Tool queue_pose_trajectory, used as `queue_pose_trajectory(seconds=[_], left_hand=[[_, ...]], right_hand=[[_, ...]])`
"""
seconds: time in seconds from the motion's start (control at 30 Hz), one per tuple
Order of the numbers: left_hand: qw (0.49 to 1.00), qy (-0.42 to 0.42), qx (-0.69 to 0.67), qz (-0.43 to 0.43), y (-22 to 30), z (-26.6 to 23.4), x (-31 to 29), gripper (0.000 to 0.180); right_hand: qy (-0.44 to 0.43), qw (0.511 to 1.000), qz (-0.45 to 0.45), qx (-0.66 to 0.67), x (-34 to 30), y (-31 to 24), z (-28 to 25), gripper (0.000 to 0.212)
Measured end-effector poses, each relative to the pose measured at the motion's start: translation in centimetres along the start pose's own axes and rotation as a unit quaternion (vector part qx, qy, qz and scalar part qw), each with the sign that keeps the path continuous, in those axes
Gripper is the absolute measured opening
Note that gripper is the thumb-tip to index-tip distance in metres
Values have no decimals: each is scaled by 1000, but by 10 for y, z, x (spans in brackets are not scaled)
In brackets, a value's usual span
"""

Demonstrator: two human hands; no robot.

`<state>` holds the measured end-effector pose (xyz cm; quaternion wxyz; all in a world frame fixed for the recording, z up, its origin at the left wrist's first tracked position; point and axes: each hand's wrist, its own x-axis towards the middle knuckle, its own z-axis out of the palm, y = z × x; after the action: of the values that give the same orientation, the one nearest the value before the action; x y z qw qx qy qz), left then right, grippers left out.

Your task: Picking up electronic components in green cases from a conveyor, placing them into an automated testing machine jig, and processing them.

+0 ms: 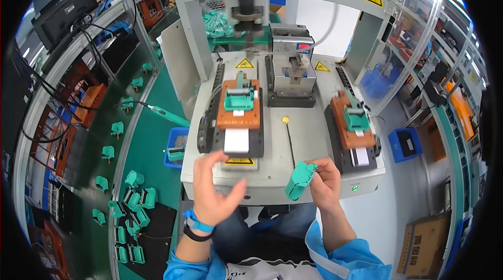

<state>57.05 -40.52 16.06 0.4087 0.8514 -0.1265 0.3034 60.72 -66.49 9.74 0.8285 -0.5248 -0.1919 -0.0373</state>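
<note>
My right hand grips a green plastic housing by its right end, above the front edge of the machine table. My left hand is empty, thumb and fingers spread, just in front of the left fixture. That orange-brown fixture carries another green plastic part. Another orange-brown fixture, on the right, also holds a green part. Over the left fixture, a screwdriver head hangs from the machine, slightly blurred.
Several green parts lie piled on the bench at left, with more in a row beyond them. A blue bin and a green electric screwdriver are beside the table. A metal screw feeder stands between the fixtures. A carton sits at lower right.
</note>
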Motion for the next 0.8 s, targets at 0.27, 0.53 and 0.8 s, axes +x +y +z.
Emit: queue_pose_trajectory(seconds=[0.27, 0.53, 0.8], left_hand=[[996, -1, 82, -48, -53, 7, 58, 16], [975, -126, 116, -139, -53, 4, 82, 27], [996, -39, 62, -54, -42, -28, 63, 21]], right_hand=[[15, 998, 1, -54, -5, -6, -8, 23], [-40, 988, -50, -138, 26, -26, 20, 22], [-19, 967, -218, -132, 139, -41, 109, 24]])
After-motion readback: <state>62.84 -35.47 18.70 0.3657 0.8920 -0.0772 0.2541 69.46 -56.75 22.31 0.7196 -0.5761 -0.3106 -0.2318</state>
